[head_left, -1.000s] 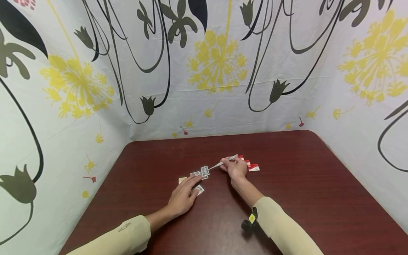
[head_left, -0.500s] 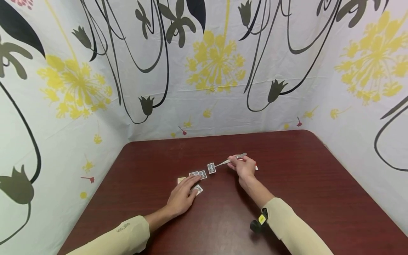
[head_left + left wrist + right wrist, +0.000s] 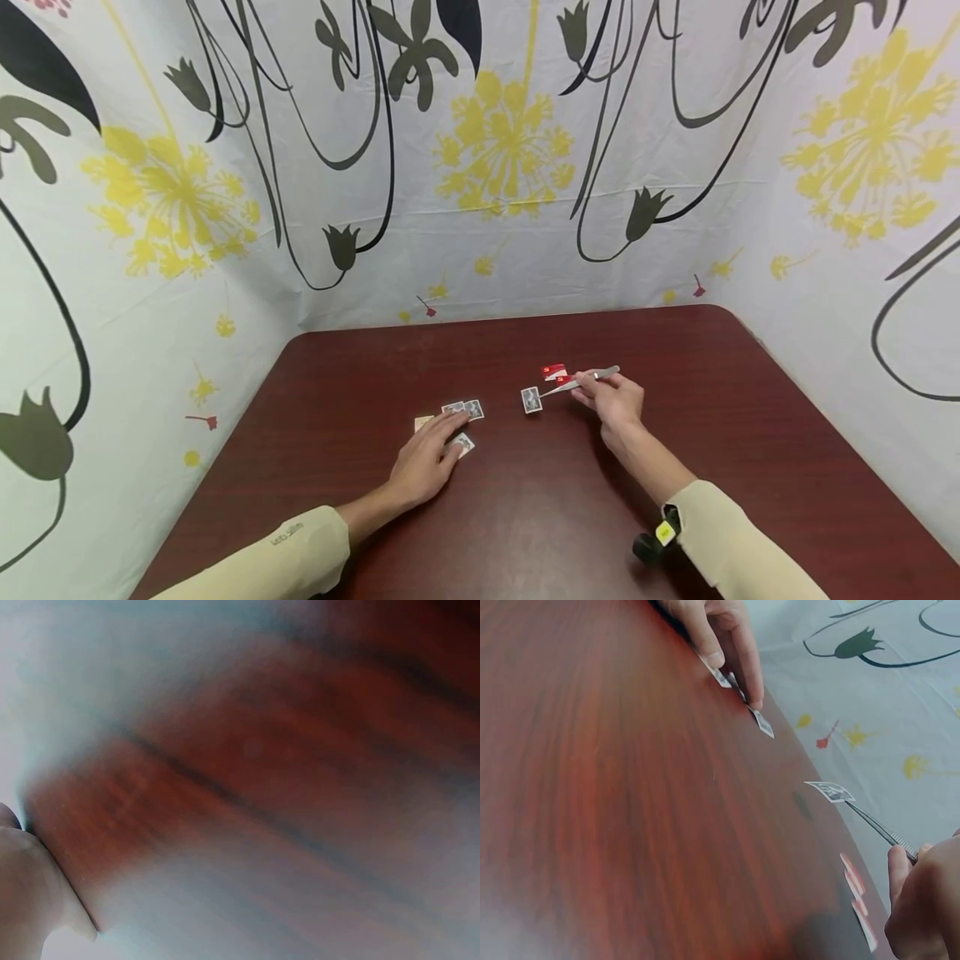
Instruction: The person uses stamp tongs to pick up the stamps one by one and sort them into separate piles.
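Observation:
My right hand [image 3: 618, 402] pinches a pair of metal tweezers [image 3: 600, 374], whose tips hold a grey postage stamp [image 3: 531, 400] with a white border by its right edge. In the right wrist view that stamp [image 3: 830, 792] hangs over the tabletop, slightly bent. To the left, my left hand [image 3: 427, 461] lies palm down with fingers extended, its fingertips on a small group of stamps. Two grey stamps [image 3: 474, 409] show past the fingertips, a yellowish stamp [image 3: 422, 422] beside them, and another stamp [image 3: 465, 444] by the thumb. Parts of these are hidden beneath the hand.
Several red-and-white stamps [image 3: 554, 371] lie just behind the tweezers, partly hidden by the right hand. The dark red-brown wooden table [image 3: 480, 542] ends at a floral cloth [image 3: 405, 192] hanging behind and at both sides.
My right hand has moved right with the tweezers, carrying the grey stamp away from the group by the left hand. Red-and-white stamps now show left of the right hand. My left hand has stayed put.

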### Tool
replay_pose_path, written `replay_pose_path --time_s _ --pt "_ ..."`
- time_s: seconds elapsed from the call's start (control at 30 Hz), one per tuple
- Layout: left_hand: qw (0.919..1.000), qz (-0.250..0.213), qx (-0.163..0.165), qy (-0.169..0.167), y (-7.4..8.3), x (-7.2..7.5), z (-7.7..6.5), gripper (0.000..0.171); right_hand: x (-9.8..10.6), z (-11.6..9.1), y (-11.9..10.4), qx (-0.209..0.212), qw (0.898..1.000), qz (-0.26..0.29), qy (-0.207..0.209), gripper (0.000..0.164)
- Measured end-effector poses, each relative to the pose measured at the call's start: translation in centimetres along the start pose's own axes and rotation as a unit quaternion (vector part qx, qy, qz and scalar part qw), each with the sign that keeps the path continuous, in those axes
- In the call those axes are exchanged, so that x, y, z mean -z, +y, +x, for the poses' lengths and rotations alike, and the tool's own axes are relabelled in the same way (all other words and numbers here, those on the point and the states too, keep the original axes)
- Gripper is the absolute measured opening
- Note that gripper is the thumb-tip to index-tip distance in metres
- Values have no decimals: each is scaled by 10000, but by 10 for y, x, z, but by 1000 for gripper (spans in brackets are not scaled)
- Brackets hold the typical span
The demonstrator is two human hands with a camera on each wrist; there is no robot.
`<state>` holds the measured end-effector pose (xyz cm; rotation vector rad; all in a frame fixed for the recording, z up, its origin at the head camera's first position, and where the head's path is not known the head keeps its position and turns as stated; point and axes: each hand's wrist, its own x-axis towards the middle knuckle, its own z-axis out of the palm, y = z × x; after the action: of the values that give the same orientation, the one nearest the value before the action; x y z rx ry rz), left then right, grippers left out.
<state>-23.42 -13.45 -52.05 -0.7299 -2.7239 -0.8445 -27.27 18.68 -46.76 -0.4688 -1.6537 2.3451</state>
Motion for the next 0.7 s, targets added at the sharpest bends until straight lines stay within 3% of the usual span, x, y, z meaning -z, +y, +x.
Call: replay_pose_path --time_s 0.3,0.5,0.7 --pt "10000 2 -60 40 0 0 0 52 29 -3 -1 -28 9998 -181 30 22" --pt "10000 29 -82 24 -1 0 0 52 37 -5 0 -42 9997 -228 101 11" --pt "10000 40 -45 18 -1 0 0 51 44 -7 -3 -58 9990 -440 111 13"
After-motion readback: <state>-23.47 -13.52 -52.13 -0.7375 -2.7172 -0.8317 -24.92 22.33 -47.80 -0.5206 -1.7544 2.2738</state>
